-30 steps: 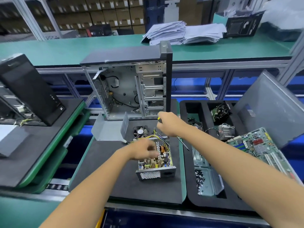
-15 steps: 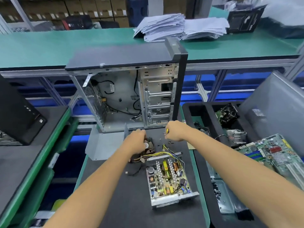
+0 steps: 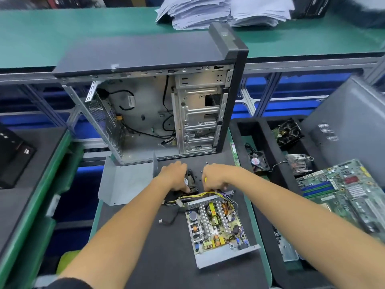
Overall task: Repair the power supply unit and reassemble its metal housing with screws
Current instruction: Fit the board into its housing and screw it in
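Nearest us, the open power supply unit [image 3: 216,228] lies at 5 o'clock on the dark mat [image 3: 145,257], close to its right edge. Beyond it our left hand [image 3: 174,177] grips a small black fan [image 3: 190,179]; our right hand [image 3: 214,177], curled around a yellow-handled tool [image 3: 205,179], touches the wires [image 3: 200,195]. The computer case [image 3: 166,101] blocks 12 o'clock and the metal housing cover [image 3: 127,180] stands at 10.

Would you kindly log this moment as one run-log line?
left hand: on black fan | right hand: holding yellow-handled tool | power supply board: uncovered | housing cover: off

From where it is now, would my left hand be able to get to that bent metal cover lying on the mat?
Probably yes: the left hand sits just right of the metal cover, with nothing between them.
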A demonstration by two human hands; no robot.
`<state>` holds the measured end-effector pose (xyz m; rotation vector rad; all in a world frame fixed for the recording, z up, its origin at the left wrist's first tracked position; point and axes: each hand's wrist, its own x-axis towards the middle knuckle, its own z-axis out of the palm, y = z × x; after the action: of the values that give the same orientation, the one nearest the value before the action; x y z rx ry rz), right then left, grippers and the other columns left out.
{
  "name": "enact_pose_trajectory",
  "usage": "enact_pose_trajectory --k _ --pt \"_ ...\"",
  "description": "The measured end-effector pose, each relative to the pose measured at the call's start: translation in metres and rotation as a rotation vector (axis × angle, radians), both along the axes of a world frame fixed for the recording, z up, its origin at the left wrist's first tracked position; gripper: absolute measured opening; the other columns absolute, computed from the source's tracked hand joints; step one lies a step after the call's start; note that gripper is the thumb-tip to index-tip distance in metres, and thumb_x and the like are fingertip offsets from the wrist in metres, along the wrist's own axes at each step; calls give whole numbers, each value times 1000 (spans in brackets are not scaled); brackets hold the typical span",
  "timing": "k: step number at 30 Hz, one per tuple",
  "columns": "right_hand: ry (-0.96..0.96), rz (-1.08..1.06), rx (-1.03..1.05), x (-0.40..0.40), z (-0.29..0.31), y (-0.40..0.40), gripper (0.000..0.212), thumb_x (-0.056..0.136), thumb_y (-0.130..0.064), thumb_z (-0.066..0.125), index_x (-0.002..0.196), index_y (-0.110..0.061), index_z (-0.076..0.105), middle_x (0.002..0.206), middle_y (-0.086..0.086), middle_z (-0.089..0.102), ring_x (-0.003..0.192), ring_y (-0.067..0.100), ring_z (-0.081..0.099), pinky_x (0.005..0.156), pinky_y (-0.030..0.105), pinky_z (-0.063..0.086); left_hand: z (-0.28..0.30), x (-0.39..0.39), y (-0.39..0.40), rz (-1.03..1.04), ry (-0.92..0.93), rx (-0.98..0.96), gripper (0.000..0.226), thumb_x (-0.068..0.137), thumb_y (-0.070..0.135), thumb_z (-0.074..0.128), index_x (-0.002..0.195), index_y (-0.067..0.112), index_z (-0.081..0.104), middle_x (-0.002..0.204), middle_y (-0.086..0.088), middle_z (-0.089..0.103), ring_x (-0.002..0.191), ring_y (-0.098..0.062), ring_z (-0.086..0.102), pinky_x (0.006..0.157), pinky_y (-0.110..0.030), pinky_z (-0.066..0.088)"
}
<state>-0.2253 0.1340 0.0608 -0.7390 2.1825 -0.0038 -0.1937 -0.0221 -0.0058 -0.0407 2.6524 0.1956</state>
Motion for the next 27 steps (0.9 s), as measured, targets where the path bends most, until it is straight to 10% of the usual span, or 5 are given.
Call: enact_pose_trajectory --k 9,18,27 --pt "38 40 29 -6 -3 6 22 91 -17 54 89 1 68 77 16 69 47 21 53 44 20 39 30 2 -7 96 85 203 70 57 34 88 98 20 33 91 0 53 78 -20 51 59 -33 40" --pt "73 166 -5 -3 -3 6 24 86 -9 47 93 -7 70 89 16 72 79 29 68 61 21 40 81 2 -21 101 140 236 59 69 38 81 109 5 53 113 -9 59 98 -28 54 79 -38 46" --pt "146 27 -324 -24 27 3 33 84 -38 68 92 -6 69 96 10 69 90 27 62 76 36 50 127 18 -38 249 328 504 41 69 42 82 87 20 53 79 6 53 71 -14 47 61 -29 35"
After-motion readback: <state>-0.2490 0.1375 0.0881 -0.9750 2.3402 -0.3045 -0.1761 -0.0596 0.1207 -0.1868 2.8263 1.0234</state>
